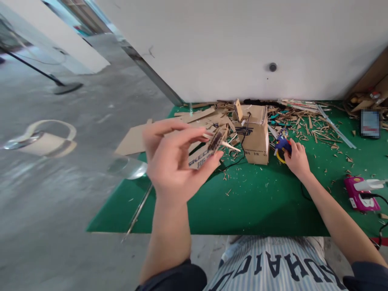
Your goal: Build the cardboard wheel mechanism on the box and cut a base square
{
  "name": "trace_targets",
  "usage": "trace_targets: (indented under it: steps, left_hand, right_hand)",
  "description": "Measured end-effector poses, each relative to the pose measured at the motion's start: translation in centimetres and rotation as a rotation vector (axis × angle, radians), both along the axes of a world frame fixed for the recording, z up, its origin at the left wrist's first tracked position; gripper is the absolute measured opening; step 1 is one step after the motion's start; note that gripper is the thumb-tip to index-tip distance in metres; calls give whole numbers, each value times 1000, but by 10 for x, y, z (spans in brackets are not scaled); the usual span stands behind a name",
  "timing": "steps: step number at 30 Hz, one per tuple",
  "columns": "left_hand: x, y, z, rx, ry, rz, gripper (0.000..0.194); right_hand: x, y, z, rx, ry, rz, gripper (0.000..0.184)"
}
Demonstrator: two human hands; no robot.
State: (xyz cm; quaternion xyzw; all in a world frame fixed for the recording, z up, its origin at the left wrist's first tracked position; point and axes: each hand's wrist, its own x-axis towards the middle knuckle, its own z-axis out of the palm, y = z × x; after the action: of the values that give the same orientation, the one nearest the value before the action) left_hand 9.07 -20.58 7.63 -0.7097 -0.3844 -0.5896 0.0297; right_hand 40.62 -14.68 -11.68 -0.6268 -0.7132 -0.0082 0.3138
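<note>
Raised over the left half of the table, my left hand pinches a small cardboard piece between thumb and fingers. A thin pale stick pokes out from that piece to the right. My right hand reaches across the tabletop, its fingers closed on a blue tool with a yellow curved part; its exact kind is unclear. Just left of this tool stands an upright cardboard box, with a small cardboard flap on top and a black cord down its front.
Cardboard scraps litter the back of the green table. Larger cardboard sheets lie at the left edge, near a clear plastic cup and a thin rod. A magenta power strip with cords sits at right.
</note>
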Motion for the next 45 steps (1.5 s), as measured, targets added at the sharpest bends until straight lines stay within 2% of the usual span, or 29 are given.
trace_targets:
  steps: [2, 3, 6, 8, 10, 13, 16, 19, 21, 23, 25, 26, 28, 30, 32, 35, 37, 40, 43, 45]
  left_hand:
    - [1, 7, 4, 125, 81, -66, 47]
    - [4, 6, 4, 129, 156, -88, 47]
    - [22, -5, -11, -85, 388, -197, 36]
    - [38, -16, -34, -301, 452, -354, 31]
    - [53, -25, -65, -542, 526, -480, 36]
    - [69, -31, -111, -794, 583, -508, 37]
    - [75, -31, -143, -868, 528, -484, 38]
    - [75, -27, -158, -782, 435, -397, 33]
    - [73, -25, -161, -659, 342, -300, 31]
    - [72, -23, -159, -522, 237, -193, 30]
    - [69, -22, -152, -404, 150, -97, 30]
    - [68, -22, -146, -361, 121, -62, 30]
    - [68, -23, -134, -309, 94, -20, 29]
    - [68, -27, -122, -291, 96, -12, 28]
    - [70, -34, -113, -286, 110, -19, 28]
    - [69, -42, -110, -282, 125, -73, 34]
    - [61, -39, -113, -286, 115, -117, 34]
    - [41, -10, -119, -408, 100, -74, 15]
    - [19, 41, -124, -665, 322, 192, 20]
    - [9, 74, -127, -795, 534, 296, 32]
  right_hand:
    - [0, -1, 0, -12, -25, -26, 50]
    - [0, -1, 0, -16, -34, -35, 49]
    - [-1, -3, 3, -28, -57, -45, 48]
    - [-2, -4, 5, -37, -71, -52, 48]
    - [-2, -6, 7, -57, -100, -71, 49]
    - [-1, -8, 12, -79, -143, -114, 49]
    - [-1, -8, 24, -2, -126, -90, 47]
    - [-4, -10, 45, 60, -49, 84, 38]
    - [-9, -18, 62, -8, 42, 250, 30]
    - [-16, -31, 78, -167, 154, 407, 26]
    - [-24, -47, 90, -333, 240, 545, 31]
    - [-27, -54, 94, -369, 267, 593, 34]
    - [-34, -67, 99, -314, 310, 632, 29]
    - [-40, -76, 100, -168, 339, 644, 18]
    - [-44, -83, 99, -27, 340, 649, 18]
    - [-46, -90, 94, 107, 289, 601, 22]
    - [-44, -93, 90, 160, 282, 540, 20]
    - [-39, -95, 86, 205, 343, 451, 17]
    - [-34, -93, 90, 230, 414, 391, 16]
    - [-33, -91, 96, 256, 472, 378, 17]
